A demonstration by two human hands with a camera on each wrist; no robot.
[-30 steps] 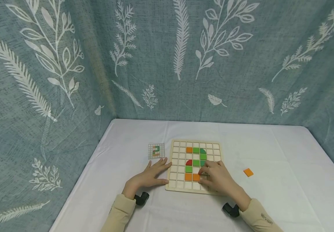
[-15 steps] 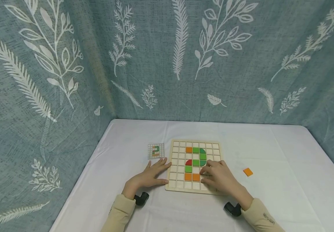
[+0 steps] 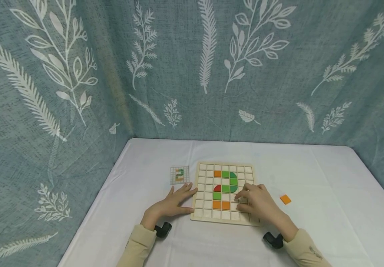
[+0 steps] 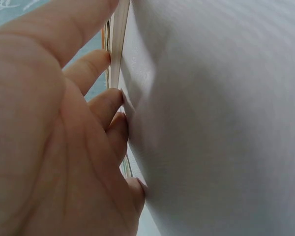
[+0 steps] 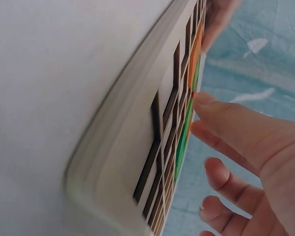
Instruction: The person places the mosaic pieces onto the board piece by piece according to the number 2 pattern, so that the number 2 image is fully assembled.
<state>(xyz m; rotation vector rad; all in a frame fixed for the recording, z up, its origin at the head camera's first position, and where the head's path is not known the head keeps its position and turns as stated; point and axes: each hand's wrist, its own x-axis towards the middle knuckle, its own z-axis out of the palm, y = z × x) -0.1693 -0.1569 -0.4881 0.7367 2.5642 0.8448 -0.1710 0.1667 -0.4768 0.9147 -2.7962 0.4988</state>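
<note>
A wooden grid board (image 3: 207,213) lies on the white-covered table with colored tiles set in its cells. Green tiles (image 3: 225,174), rounded dark green corner pieces and a red rounded tile (image 3: 217,188) form a curved figure. An orange tile (image 3: 217,173) sits at its top, and two more orange tiles (image 3: 221,205) lie side by side near the bottom. My left hand (image 3: 173,204) has its fingers spread against the board's left edge. Over the board's lower right cells is my right hand (image 3: 260,202), fingers bent loosely, thumb and index finger apart with nothing between them.
A small pattern card (image 3: 179,175) with a similar colored figure lies left of the board. Off the board to the right is a loose orange tile (image 3: 285,199). A teal leaf-print curtain (image 3: 185,74) hangs behind the table (image 3: 312,167).
My right hand has drawn back to the right from the lower orange tiles, which stay in their cells. My left hand keeps its place at the board's edge.
</note>
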